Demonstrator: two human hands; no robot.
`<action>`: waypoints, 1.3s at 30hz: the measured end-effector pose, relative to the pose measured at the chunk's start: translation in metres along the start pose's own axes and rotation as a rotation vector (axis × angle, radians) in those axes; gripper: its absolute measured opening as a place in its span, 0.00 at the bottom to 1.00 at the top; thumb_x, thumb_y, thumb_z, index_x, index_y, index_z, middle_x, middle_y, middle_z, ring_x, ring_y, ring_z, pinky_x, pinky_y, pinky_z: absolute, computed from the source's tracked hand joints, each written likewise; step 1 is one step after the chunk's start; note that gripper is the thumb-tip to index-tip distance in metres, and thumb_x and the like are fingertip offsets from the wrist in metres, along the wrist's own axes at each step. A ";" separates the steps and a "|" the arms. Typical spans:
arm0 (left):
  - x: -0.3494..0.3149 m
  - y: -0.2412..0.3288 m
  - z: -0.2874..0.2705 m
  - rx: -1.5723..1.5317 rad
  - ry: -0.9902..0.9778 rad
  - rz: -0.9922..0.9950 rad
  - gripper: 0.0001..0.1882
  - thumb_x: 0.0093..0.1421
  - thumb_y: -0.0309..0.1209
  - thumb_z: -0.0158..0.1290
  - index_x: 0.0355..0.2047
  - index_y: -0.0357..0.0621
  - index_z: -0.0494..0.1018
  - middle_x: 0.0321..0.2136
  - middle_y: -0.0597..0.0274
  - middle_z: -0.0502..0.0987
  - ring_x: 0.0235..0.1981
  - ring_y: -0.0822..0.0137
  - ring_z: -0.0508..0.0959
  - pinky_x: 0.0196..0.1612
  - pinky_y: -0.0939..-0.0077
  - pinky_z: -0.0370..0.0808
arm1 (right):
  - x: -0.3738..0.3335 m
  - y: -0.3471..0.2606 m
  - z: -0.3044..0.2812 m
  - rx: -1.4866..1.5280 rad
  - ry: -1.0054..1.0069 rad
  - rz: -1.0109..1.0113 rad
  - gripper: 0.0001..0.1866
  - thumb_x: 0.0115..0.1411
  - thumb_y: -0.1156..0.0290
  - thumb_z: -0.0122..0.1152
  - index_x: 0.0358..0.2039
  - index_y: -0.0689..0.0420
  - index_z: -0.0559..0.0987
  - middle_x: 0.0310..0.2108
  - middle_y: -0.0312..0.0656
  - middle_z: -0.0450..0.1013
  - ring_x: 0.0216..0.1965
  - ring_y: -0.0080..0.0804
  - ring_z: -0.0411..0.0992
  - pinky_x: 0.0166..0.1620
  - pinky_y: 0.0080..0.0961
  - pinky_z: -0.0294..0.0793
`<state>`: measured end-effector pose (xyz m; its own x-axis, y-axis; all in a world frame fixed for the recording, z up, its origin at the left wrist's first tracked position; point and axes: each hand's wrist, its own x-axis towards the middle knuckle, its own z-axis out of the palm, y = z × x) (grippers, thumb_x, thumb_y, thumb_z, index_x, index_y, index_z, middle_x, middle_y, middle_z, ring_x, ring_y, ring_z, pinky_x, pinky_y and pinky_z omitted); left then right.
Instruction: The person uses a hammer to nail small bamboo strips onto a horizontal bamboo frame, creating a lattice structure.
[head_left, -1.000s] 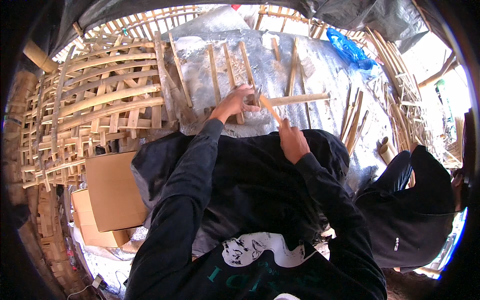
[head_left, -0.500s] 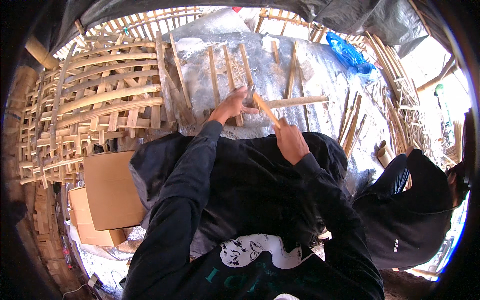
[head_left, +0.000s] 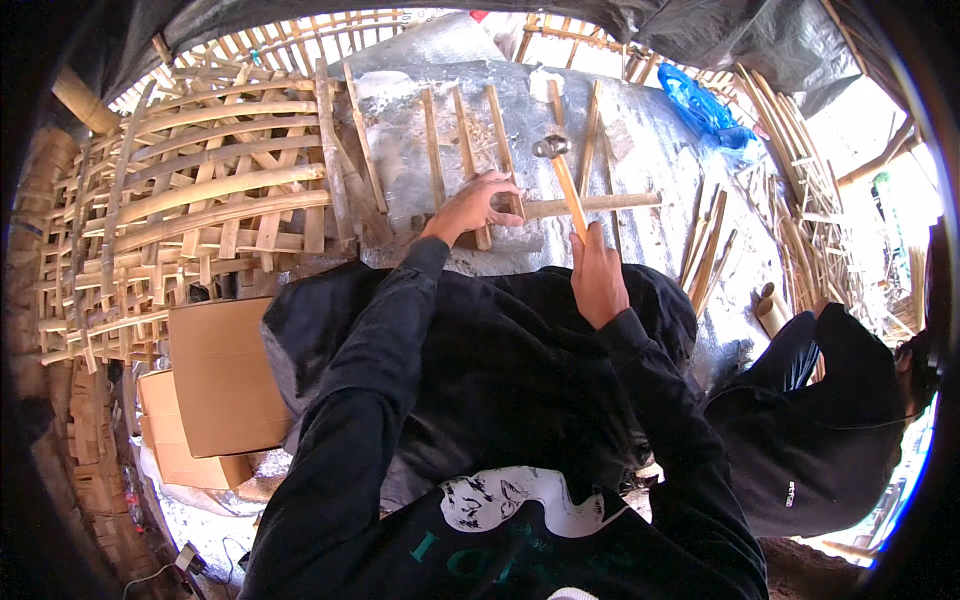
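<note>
My right hand [head_left: 600, 278] grips the wooden handle of a hammer [head_left: 568, 190]. Its metal head is raised over the sheet, to the right of my left hand [head_left: 474, 208]. With curled fingers, my left hand rests on the bamboo strips; its thumb and forefinger close around the near end of one bamboo strip [head_left: 502, 140]. That end meets a crosswise bamboo piece [head_left: 605, 202], partly hidden by the hand and hammer. Another bamboo strip [head_left: 464, 140] passes under the same hand. I cannot make out any nail between the fingers.
A woven bamboo lattice [head_left: 220, 185] lies at the left, above cardboard boxes [head_left: 225, 380]. Silvery sheeting [head_left: 400, 120] lies under the strips. Blue plastic [head_left: 700, 110] and bundled bamboo sticks [head_left: 800, 170] are at the right. A person in dark clothing [head_left: 800, 430] sits at the lower right.
The hammer has swung up and to the right, away from my left hand. My left fingers have drawn in around the strip's end, with the hand almost in place.
</note>
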<state>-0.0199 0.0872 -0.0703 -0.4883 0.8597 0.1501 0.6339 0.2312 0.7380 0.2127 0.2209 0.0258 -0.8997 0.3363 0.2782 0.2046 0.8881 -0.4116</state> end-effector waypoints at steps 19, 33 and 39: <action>-0.001 -0.001 -0.004 -0.006 0.007 -0.014 0.39 0.48 0.58 0.68 0.58 0.54 0.76 0.66 0.46 0.63 0.67 0.47 0.63 0.66 0.54 0.64 | 0.009 -0.001 -0.004 -0.024 -0.174 -0.036 0.14 0.70 0.66 0.53 0.40 0.67 0.69 0.20 0.63 0.72 0.23 0.66 0.73 0.28 0.57 0.70; -0.006 0.004 -0.003 -0.029 0.049 0.007 0.38 0.46 0.56 0.69 0.53 0.49 0.78 0.65 0.46 0.66 0.65 0.46 0.66 0.65 0.57 0.64 | 0.019 -0.021 -0.013 -0.044 0.056 -0.070 0.14 0.70 0.66 0.52 0.41 0.69 0.70 0.22 0.57 0.75 0.21 0.61 0.74 0.25 0.52 0.71; -0.001 0.014 0.003 0.070 0.041 -0.072 0.40 0.45 0.59 0.68 0.54 0.50 0.78 0.64 0.45 0.65 0.64 0.45 0.66 0.65 0.57 0.64 | -0.012 0.030 0.016 -0.153 -0.181 -0.170 0.15 0.70 0.68 0.51 0.44 0.71 0.70 0.18 0.60 0.71 0.18 0.59 0.72 0.25 0.51 0.72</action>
<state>-0.0089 0.0907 -0.0622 -0.5572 0.8207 0.1267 0.6364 0.3241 0.7000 0.2235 0.2381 -0.0038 -0.9775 0.1292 0.1666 0.0883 0.9685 -0.2329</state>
